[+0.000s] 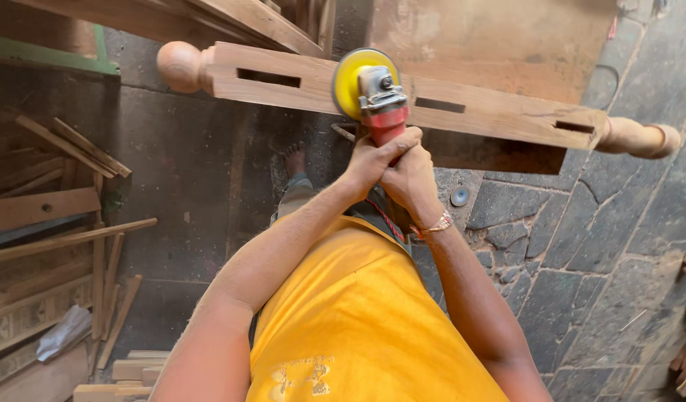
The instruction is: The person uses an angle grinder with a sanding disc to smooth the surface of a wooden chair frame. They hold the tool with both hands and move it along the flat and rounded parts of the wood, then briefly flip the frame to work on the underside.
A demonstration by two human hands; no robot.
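Both hands are wrapped tight around the red body of an angle grinder (380,104), the left hand (369,160) curled shut on the near side of the handle and the right hand (411,175) closed over it from the other side, the two pressed together so that fingers overlap. The grinder has a grey metal head and a round yellow sanding disc (349,80), which lies against the face of a long wooden post (477,112). That post is pale, squared timber with several rectangular mortise slots cut into it and a turned, rounded knob at each end; it runs across the view from upper left to right, and what carries it cannot be made out. A beaded bracelet (434,225) sits on the right wrist, and a red cord (386,219) runs down from the tool over a yellow shirt (358,320). Below lies a floor of dark, irregular stone slabs (581,246). At the floor's left edge is a heap of rough wood offcuts and slats (60,246).
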